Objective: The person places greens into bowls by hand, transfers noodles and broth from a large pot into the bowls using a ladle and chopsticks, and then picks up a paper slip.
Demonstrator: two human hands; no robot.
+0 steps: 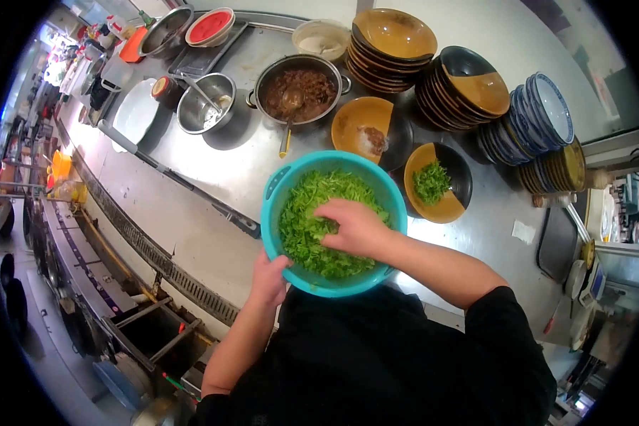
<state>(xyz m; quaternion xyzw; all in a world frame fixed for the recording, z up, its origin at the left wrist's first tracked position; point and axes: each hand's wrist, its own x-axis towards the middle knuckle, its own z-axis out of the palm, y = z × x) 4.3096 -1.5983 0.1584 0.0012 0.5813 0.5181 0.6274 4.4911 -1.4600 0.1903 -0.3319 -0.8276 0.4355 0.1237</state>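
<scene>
A teal basin [395,200] full of chopped green leaves [319,234] is held against the front of my body. My left hand [268,278] grips its rim at the lower left. Inside the basin my right hand [351,226] reaches into the greens, fingers bent and partly sunk among the leaves; whether they pinch any is hard to see. Just right of the basin sits a black and yellow bowl [439,208] with chopped greens in it. Behind that, another two-tone bowl [349,121] holds a whitish and brown seasoning.
A pot of brown meat [298,96] with a ladle stands behind the basin, beside a steel bowl [206,106] with a spoon. Stacked bowls [390,53] line the back right, with blue-rimmed bowls [547,113] further right. A white dish [135,113] lies left.
</scene>
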